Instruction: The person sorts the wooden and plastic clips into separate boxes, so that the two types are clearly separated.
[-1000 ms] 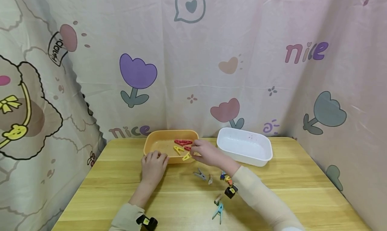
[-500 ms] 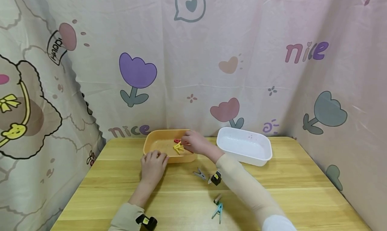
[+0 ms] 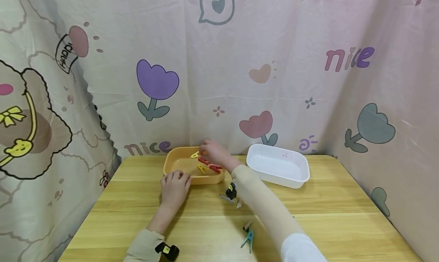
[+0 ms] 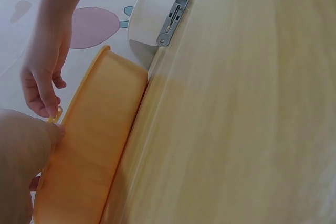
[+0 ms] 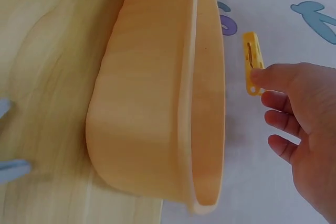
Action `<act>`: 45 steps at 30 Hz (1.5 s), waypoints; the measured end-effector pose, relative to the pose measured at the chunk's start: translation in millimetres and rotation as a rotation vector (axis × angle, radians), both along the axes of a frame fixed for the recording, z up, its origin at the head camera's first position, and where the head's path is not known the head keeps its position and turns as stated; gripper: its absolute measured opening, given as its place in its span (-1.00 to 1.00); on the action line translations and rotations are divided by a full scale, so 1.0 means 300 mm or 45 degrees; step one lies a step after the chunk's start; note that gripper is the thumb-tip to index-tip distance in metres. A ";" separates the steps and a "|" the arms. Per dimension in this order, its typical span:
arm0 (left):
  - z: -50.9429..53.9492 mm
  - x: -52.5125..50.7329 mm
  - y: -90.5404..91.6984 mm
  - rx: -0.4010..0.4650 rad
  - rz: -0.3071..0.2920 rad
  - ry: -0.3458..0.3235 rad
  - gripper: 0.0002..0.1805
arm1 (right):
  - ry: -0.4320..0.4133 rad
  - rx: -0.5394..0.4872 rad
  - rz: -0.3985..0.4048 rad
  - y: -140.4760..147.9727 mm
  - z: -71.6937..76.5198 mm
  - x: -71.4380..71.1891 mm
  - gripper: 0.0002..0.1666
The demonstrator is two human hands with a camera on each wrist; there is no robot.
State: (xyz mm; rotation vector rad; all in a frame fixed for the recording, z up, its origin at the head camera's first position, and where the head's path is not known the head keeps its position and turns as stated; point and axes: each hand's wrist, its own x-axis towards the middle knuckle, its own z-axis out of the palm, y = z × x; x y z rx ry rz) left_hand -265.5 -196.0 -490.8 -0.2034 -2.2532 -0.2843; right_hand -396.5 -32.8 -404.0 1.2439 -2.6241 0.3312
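The left hand (image 3: 175, 189) grips the near rim of the orange tray (image 3: 178, 181), its fingers bent over the edge. Above the tray's back right part, the right hand (image 3: 217, 154) pinches a yellow clip (image 3: 195, 155). The right wrist view shows this yellow clip (image 5: 252, 61) between thumb and finger of the right hand (image 5: 307, 119). Inside the tray lie another yellow clip (image 3: 202, 169) and red clips (image 3: 215, 168).
To the right stands a white tray (image 3: 277, 181). On the wooden table (image 3: 137, 201) lie a grey clip (image 3: 226, 198), a small clip (image 3: 239, 203), a wooden clip (image 3: 247, 226) and a teal clip (image 3: 248, 240). A patterned curtain (image 3: 219, 83) hangs behind.
The right hand has moved left and toward the back of the tray, with a yellow clip now visible in its fingers and red clips uncovered below. The left hand stays at the rim.
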 end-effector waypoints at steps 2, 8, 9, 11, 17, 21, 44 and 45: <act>0.001 0.000 0.001 -0.003 0.002 0.002 -0.85 | 0.001 0.002 -0.006 -0.016 -0.002 -0.013 -0.91; 0.002 0.000 0.000 -0.007 0.004 0.029 -0.85 | 0.006 0.006 -0.011 -0.046 0.003 -0.027 -0.94; 0.002 -0.001 0.000 -0.008 0.004 0.030 -0.86 | -0.011 0.008 -0.023 -0.049 0.002 -0.030 -0.94; 0.002 -0.001 0.000 -0.007 0.004 0.030 -0.86 | -0.050 0.000 -0.041 -0.052 -0.005 -0.041 -0.93; 0.001 -0.002 0.002 0.000 0.007 0.017 -0.85 | -0.176 -0.061 -0.088 -0.056 -0.027 -0.065 -0.89; 0.001 -0.001 0.003 -0.004 0.007 0.022 -0.86 | -0.213 -0.074 -0.131 -0.066 -0.032 -0.065 -0.91; -0.003 -0.002 0.000 -0.008 0.000 0.006 -0.85 | -0.302 -0.165 -0.172 -0.028 -0.047 -0.045 -0.76; -0.003 -0.001 -0.001 -0.005 0.001 0.003 -0.85 | -0.275 -0.159 -0.168 -0.023 -0.046 -0.043 -0.76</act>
